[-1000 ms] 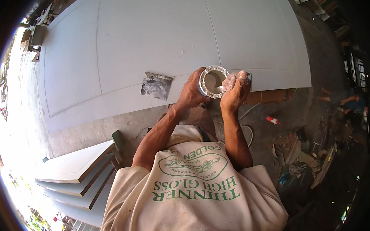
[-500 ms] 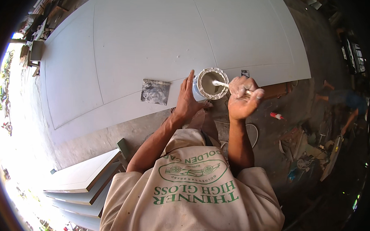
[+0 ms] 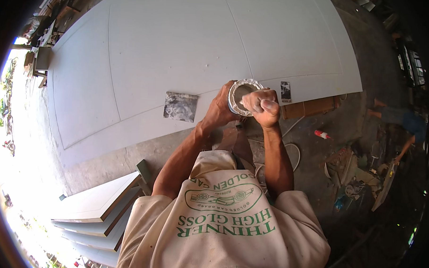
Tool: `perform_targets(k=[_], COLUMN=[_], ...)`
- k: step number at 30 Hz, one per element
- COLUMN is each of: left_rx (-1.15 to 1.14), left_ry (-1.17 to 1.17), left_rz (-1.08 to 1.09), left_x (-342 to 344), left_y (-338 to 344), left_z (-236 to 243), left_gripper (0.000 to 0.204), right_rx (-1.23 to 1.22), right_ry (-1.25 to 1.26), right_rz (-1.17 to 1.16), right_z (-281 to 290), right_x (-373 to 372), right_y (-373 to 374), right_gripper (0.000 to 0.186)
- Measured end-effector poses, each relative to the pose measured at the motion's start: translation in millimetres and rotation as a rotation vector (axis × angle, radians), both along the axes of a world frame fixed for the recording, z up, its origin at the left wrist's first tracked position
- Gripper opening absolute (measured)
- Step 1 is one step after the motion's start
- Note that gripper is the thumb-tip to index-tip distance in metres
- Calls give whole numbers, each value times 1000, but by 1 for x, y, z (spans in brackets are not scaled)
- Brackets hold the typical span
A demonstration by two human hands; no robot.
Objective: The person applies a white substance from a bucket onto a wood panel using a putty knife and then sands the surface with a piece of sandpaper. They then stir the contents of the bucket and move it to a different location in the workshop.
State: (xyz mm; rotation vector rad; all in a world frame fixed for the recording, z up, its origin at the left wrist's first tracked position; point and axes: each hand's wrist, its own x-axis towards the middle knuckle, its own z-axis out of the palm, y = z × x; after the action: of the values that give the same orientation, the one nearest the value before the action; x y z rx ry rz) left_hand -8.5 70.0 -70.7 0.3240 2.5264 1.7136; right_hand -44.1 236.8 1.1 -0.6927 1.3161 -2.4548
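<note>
A can (image 3: 247,81) with a rim crusted in white and a bluish side stands at the near edge of a large pale panel (image 3: 161,42). My left hand (image 3: 219,105) is wrapped around the can's left side. Above the right part of its mouth, my right hand (image 3: 264,106) is closed in a fist around a thin white-coated stick, whose lower end goes into the can and is mostly hidden by the fist. Greyish paste coats the inside. Left of my left hand lies a square, paint-smeared plate (image 3: 180,107). A small dark, smeared rectangular piece (image 3: 285,91) rests to the right.
Several pale panels (image 3: 96,201) are stacked at lower left. A brown wooden piece (image 3: 310,107) shows beneath the panel's right edge. On the floor at right are a red-and-white bottle (image 3: 322,134), a hose loop (image 3: 294,153) and scraps (image 3: 357,177), with another person (image 3: 399,117) near them.
My right hand has moved left and over the can, pushing the stick deeper inside. My left hand's fingers have gone from stretched to curled around the can.
</note>
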Motion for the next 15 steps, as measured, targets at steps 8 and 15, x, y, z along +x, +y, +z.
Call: perform_targets(k=[8,15], left_rx=[41,75], left_ry=[68,-71], left_rz=[89,74], left_x=[7,9], left_y=[11,7], left_z=[1,12], left_gripper=[96,95], right_rx=[136,671], right_ry=[250,451], right_rz=[-185,-192], right_z=[55,20], right_x=[-1,-22], right_y=[1,-13], right_gripper=[66,63])
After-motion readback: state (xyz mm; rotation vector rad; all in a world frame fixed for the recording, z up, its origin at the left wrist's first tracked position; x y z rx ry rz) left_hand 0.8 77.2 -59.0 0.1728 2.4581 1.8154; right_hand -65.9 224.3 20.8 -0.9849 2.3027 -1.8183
